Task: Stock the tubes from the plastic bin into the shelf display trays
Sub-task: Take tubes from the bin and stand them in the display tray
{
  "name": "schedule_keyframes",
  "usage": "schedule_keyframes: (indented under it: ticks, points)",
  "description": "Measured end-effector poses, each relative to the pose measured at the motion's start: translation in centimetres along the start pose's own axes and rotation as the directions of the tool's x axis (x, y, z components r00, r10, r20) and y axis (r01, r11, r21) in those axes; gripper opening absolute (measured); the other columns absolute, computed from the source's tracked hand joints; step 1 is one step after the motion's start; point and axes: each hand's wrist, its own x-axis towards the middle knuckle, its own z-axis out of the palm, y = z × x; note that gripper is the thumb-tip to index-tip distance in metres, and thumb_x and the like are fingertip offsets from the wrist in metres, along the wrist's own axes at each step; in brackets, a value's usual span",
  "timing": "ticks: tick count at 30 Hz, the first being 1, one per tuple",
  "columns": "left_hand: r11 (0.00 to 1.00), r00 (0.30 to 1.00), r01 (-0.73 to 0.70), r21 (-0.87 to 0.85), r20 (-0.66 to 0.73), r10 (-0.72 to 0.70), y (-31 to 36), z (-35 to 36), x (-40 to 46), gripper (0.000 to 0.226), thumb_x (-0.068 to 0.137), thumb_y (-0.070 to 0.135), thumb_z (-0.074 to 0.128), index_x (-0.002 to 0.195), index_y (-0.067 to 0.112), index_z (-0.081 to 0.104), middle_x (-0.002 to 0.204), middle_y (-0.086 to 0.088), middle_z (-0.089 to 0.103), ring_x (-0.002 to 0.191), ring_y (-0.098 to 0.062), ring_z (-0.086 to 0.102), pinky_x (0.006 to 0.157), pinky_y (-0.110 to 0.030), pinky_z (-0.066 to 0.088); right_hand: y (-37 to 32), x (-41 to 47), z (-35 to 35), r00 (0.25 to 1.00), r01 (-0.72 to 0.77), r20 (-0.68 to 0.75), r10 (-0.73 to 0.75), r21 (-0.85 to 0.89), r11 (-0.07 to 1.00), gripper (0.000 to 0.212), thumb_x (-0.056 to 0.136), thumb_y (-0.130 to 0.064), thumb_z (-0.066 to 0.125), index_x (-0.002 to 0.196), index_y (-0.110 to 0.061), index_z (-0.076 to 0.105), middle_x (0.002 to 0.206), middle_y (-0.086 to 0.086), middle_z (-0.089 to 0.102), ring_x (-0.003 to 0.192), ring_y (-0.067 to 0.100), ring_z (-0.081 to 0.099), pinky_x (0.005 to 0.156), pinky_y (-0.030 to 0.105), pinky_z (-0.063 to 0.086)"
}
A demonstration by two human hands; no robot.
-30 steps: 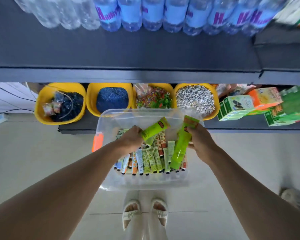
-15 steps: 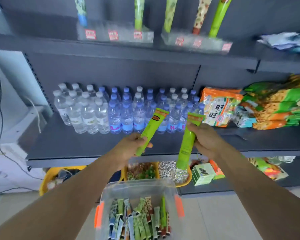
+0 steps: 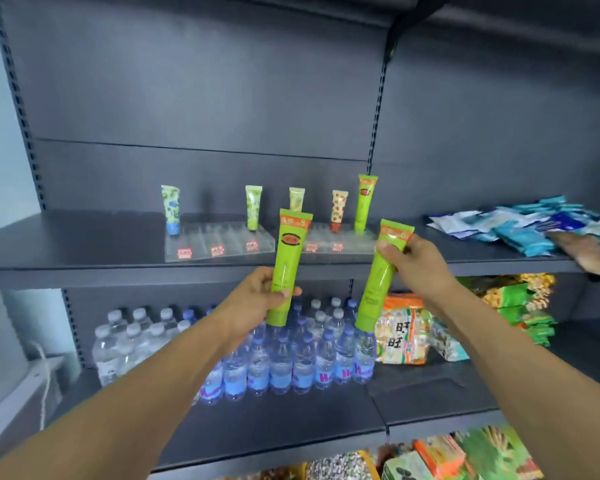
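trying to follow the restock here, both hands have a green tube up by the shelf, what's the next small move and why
Probably carry the right hand forward and stand its green tube cap-down in the right display tray, beside the matching tall green tube already standing there. Both held tubes hang short of the shelf, and the left hand grips its own tube further from that slot.

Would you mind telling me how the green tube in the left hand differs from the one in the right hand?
The left-hand tube stands nearly upright, while the right-hand tube leans, its orange top tilted to the right. The left hand grips its tube around the lower body; the right hand grips its tube near the orange top, so most of it hangs below. Both are bright green with an orange band at the top, caps pointing down.
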Motion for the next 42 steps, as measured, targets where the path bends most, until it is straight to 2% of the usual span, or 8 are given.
schedule_keyframes:
  ticks: [3,7,11,19,23,29,33,42]
  points:
    - [0.998,0.998,-0.045,0.035,-0.036,0.046,1.9,0.2,1.7,0.020,0.094,-0.001,0.047,0.104,0.016,0.045,0.101,-0.002,0.064,0.083,-0.007,0.058,0.060,-0.018,0.045,-0.8,2.2,-1.2,0.999,0.030,-0.034,-0.029,0.020,0.999,0.014,0.090,-0.023,0.060,0.078,-0.022,0.056,0.077,0.005,0.060,0.064,0.018,0.053,0.062,0.033,0.047]
    - [0.994,0.995,-0.065,0.093,-0.071,0.072,3.5,1.2,4.8,0.021,0.092,-0.002,0.051,0.093,0.019,0.049,0.088,-0.003,0.056,0.084,-0.018,0.053,0.078,-0.035,0.048,-0.8,6.4,-2.8,0.997,0.042,-0.072,-0.042,0.002,0.999,0.014,0.091,-0.025,0.059,0.077,-0.025,0.055,0.087,0.008,0.065,0.089,0.032,0.064,0.085,0.050,0.053]
    - [0.988,0.989,-0.091,0.121,-0.103,0.104,4.7,2.8,8.3,0.020,0.091,-0.004,0.051,0.094,0.015,0.049,0.088,-0.004,0.054,0.081,-0.016,0.056,0.084,-0.036,0.051,0.2,11.8,-4.2,0.993,0.054,-0.103,-0.052,0.014,0.998,0.016,0.090,-0.025,0.059,0.076,-0.022,0.053,0.093,0.012,0.066,0.096,0.037,0.064,0.088,0.055,0.050]
    - [0.977,0.964,-0.065,0.203,-0.239,0.113,5.9,6.8,15.5,0.020,0.090,0.001,0.056,0.104,0.014,0.052,0.096,-0.008,0.058,0.091,-0.025,0.057,0.096,-0.050,0.048,3.1,22.6,-4.1,0.994,0.112,0.002,-0.112,-0.063,0.992,0.014,0.090,-0.027,0.057,0.090,-0.014,0.058,0.101,0.015,0.068,0.096,0.034,0.064,0.090,0.051,0.050]
    - [0.975,0.948,-0.066,0.211,-0.293,0.128,6.4,8.1,17.8,0.029,0.090,-0.003,0.055,0.116,0.008,0.049,0.108,-0.017,0.058,0.094,-0.024,0.057,0.096,-0.045,0.049,4.0,25.4,-3.3,0.987,0.162,-0.004,-0.163,-0.111,0.981,0.027,0.089,-0.027,0.061,0.104,-0.004,0.060,0.103,0.014,0.067,0.098,0.032,0.062,0.083,0.035,0.049]
    - [0.967,0.946,-0.033,0.253,-0.304,0.112,6.1,8.1,19.6,0.032,0.089,-0.002,0.056,0.118,0.011,0.048,0.112,-0.015,0.060,0.100,-0.025,0.060,0.091,-0.037,0.050,5.2,26.9,-1.4,0.976,0.216,0.016,-0.216,-0.140,0.966,0.032,0.091,-0.023,0.061,0.114,-0.002,0.055,0.111,0.013,0.064,0.106,0.028,0.058,0.065,0.018,0.030]
    - [0.958,0.949,-0.014,0.287,-0.298,0.103,5.8,7.4,20.1,0.030,0.089,0.002,0.057,0.114,0.018,0.049,0.111,-0.010,0.062,0.104,-0.025,0.061,0.088,-0.033,0.050,5.7,26.9,-0.4,0.974,0.225,0.036,-0.223,-0.156,0.962,0.032,0.090,-0.023,0.062,0.112,-0.001,0.055,0.109,0.014,0.065,0.103,0.029,0.060,0.069,0.020,0.035]
    - [0.946,0.958,-0.021,0.323,-0.265,0.112,5.4,6.9,20.6,0.031,0.089,0.002,0.058,0.114,0.018,0.049,0.108,-0.006,0.062,0.104,-0.024,0.060,0.096,-0.042,0.049,5.7,27.0,0.5,0.979,0.202,0.080,-0.188,-0.232,0.952,0.033,0.091,-0.026,0.061,0.112,-0.002,0.054,0.107,0.013,0.064,0.099,0.027,0.061,0.073,0.026,0.042]
